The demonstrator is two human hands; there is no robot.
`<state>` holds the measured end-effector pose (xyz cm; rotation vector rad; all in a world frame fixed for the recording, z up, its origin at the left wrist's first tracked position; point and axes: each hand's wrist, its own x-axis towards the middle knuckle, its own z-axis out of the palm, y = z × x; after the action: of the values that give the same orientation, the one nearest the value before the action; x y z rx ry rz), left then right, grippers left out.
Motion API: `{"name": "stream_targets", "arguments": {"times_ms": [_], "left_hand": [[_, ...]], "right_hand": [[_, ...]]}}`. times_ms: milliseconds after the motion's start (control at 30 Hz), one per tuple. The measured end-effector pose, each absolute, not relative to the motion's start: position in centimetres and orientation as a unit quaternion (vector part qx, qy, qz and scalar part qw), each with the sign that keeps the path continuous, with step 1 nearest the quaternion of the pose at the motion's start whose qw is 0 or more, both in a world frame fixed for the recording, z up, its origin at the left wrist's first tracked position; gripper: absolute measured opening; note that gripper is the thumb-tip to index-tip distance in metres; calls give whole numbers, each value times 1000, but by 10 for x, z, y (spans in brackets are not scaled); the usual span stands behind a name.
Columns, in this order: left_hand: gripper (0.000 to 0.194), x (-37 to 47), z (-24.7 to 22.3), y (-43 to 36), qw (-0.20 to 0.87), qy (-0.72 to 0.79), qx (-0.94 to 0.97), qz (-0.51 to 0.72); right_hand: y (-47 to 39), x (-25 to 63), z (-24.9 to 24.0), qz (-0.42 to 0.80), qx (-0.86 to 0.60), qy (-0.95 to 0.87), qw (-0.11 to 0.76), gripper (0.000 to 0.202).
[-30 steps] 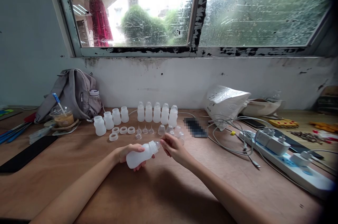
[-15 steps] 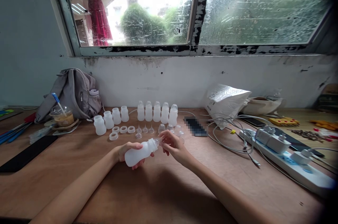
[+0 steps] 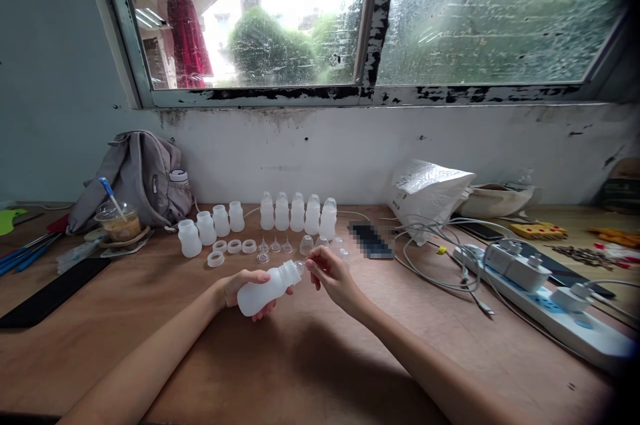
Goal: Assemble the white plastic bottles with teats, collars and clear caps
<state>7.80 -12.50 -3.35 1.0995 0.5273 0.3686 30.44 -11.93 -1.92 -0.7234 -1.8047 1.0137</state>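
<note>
A frosted white baby bottle (image 3: 261,292) lies tilted in my left hand (image 3: 242,283), its neck pointing up and to the right. My left fingers wrap round its body, with the thumb on top. A white ring (image 3: 290,272) sits at the bottle's mouth, and a clear nipple (image 3: 300,267) sticks out of it. The fingers of my right hand (image 3: 331,273) are pinched at the nipple's tip, which they partly hide. Beyond my hands stand several loose nipples (image 3: 275,245), several white rings (image 3: 234,246) and clear domed caps (image 3: 307,244).
Several open bottles (image 3: 189,238) stand at the back left; several capped ones (image 3: 297,213) stand in a row at the centre back. A phone (image 3: 371,240), tangled cables (image 3: 425,265) and a power strip (image 3: 550,308) lie to the right. A cup (image 3: 118,221) and backpack (image 3: 143,178) are left.
My right hand has shifted slightly right, its fingers drawn closer together at the nipple's tip. More of the nipple shows. My left hand and the bottle have hardly moved.
</note>
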Motion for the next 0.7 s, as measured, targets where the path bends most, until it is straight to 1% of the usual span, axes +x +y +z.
{"name": "stream_targets", "arguments": {"times_ms": [200,300,400,500,600,700], "left_hand": [[48,88,-28,-130,768,242,485,341],[49,93,-25,-131,709,268,517,398],[48,96,-25,-130,618,325,559,447],[55,98,-26,-128,550,370,584,469],[60,99,-30,-126,528,382,604,459],[60,98,-35,-123,512,385,628,441]], "right_hand": [[-115,305,-20,376,-325,-692,524,22],[-113,307,-20,367,-339,-690,525,22],[-113,307,-21,358,-346,-695,518,24],[-113,307,-23,347,-354,-698,517,26],[-112,307,-24,338,-361,-697,519,26],[-112,307,-24,335,-366,-696,519,27]]}}
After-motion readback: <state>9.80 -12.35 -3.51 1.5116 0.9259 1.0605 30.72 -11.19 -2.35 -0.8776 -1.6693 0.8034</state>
